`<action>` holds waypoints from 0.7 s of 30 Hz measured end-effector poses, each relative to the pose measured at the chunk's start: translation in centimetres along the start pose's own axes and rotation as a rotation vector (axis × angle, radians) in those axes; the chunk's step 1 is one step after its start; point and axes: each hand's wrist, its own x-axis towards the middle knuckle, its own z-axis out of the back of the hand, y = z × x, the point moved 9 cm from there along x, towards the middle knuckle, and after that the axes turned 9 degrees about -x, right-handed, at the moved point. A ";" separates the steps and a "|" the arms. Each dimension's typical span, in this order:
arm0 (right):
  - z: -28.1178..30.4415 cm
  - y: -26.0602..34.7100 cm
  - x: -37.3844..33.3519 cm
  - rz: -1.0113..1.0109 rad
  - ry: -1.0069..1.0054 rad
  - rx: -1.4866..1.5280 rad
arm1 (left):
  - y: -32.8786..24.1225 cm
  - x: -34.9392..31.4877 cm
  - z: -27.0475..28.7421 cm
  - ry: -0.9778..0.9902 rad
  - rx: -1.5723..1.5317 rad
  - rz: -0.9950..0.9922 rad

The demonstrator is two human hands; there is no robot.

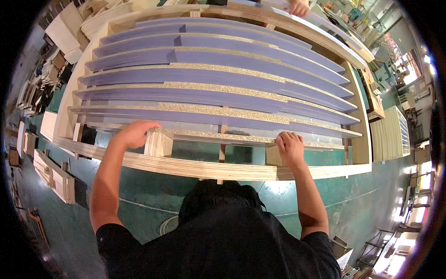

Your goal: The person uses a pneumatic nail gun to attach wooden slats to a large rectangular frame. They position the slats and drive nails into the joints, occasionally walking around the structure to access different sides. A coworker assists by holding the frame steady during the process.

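A large light-wood frame point(204, 168) lies before me, holding several slanted chipboard slats point(223, 111) with bluish faces. My left hand point(137, 133) is closed over the top of a pale wooden block point(159, 144) between the frame's near rail and the nearest slat point(223, 136). Its fingertips reach the slat's left part. My right hand point(291, 146) is closed at a second wooden block point(274, 156), with its fingers curled over beside the same slat's edge. The undersides of both grips are hidden.
At the far side another person's hand point(298, 7) is near a long white strip point(320, 32). Stacked boards point(389, 135) stand at the right. Wooden pieces point(53, 176) rest on the green floor point(153, 193) at the left, and pale panels point(69, 30) lean at the back left.
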 end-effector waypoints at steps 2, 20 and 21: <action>0.5 0.3 -0.3 -0.025 -0.015 0.013 | 0.9 -0.3 -0.2 -0.087 0.086 0.054; 6.6 4.0 -5.0 -0.078 -0.416 0.095 | -2.3 -1.2 -1.7 -0.534 0.173 -0.137; 7.5 4.8 -6.6 -0.086 -0.442 0.169 | -1.9 -1.2 -2.0 -0.539 0.174 -0.143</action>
